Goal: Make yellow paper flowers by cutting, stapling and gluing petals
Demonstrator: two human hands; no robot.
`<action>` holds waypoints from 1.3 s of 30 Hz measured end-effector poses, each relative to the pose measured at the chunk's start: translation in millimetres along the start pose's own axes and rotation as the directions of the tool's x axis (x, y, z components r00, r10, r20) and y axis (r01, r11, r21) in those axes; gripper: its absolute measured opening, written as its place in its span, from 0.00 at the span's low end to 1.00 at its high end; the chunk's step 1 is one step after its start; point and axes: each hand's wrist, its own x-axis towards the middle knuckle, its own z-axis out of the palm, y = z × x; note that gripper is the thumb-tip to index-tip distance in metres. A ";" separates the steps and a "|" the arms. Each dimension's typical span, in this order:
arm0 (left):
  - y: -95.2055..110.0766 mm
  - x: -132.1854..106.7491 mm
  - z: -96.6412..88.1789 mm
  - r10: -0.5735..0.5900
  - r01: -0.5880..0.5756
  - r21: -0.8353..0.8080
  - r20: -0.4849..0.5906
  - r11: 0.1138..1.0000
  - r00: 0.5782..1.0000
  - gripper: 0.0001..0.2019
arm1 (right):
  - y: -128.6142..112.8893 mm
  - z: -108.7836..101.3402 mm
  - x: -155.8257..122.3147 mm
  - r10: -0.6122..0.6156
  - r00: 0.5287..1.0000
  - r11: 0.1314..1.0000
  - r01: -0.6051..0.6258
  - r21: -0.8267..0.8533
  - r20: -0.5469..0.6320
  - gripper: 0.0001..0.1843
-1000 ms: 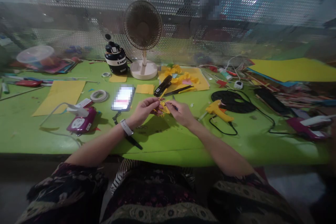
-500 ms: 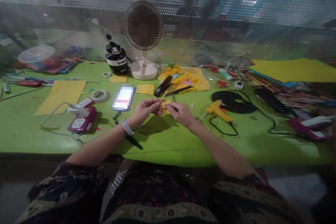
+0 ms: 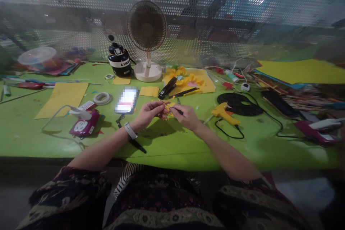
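Note:
Over the green table (image 3: pixel 172 147), my left hand (image 3: pixel 149 112) pinches a small yellow paper piece (image 3: pixel 169 107) between its fingertips. My right hand (image 3: pixel 187 116) is closed round a thin dark tool (image 3: pixel 178 111) whose tip meets the same yellow piece. Both hands sit close together near the table's middle. A white watch (image 3: pixel 129 130) is on my left wrist. Just behind the hands lie a black stapler (image 3: pixel 167 87) and a dark pen-like tool (image 3: pixel 185 92) beside yellow paper flowers (image 3: pixel 188 78).
A phone (image 3: pixel 126 100), tape roll (image 3: pixel 101 97), yellow sheets (image 3: pixel 61 99) and a pink power strip (image 3: pixel 84 125) lie left. A fan (image 3: pixel 147 39) and black bottle (image 3: pixel 119 60) stand behind. A yellow glue gun (image 3: pixel 225 113), cables (image 3: pixel 239 103) and paper stacks (image 3: pixel 302 73) lie right.
My hands have drawn slightly closer together on the yellow piece, with small finger movements. Nothing else on the table has moved.

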 end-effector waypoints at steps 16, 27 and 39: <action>0.4 0.5 -0.3 -0.012 0.012 -0.046 0.006 0.999 1.000 0.19 | 0.0 -0.2 0.2 -0.033 0.999 0.999 0.032 -0.008 -0.016 0.20; 1.1 0.5 -0.7 -0.025 0.025 -0.001 0.013 1.000 1.000 0.21 | 1.6 0.1 0.3 -0.056 0.998 0.998 0.055 -0.037 -0.024 0.21; -0.5 -0.3 -1.0 -0.032 0.032 -0.004 -0.005 0.999 0.999 0.17 | 1.4 1.3 -0.3 -0.053 0.999 0.997 0.053 -0.056 -0.008 0.22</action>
